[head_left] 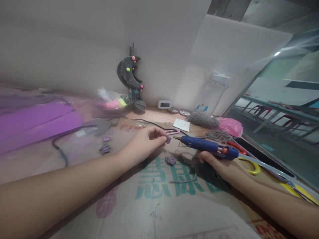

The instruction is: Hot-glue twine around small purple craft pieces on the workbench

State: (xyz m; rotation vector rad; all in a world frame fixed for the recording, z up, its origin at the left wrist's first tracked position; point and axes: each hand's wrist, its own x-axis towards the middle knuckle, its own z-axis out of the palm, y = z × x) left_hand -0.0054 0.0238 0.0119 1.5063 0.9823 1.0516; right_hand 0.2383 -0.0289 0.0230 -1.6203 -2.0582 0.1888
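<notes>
My left hand (152, 141) pinches a small purple piece (168, 139) between thumb and fingertips. My right hand (208, 159) grips a blue hot glue gun (204, 144) with a clear glue stick in its back. The gun's nozzle points left, a short gap away from the purple piece. Just behind the pinched piece lies a pink utility knife (172, 132). Below the nozzle, a small grey and purple flower-like piece (170, 160) rests on the printed cardboard. A second such piece (104, 149) lies left of my left forearm, near a purple scrap (106, 139).
Purple sheets (37, 124) cover the left side. Along the back stand a dark crescent moon decoration (128, 71), a small digital display (164, 104) and a clear bottle (211, 94). Grey yarn (203, 119), a pink bag (230, 126), yellow-and-red-handled scissors (253, 167) and a black phone-like slab (264, 157) lie right.
</notes>
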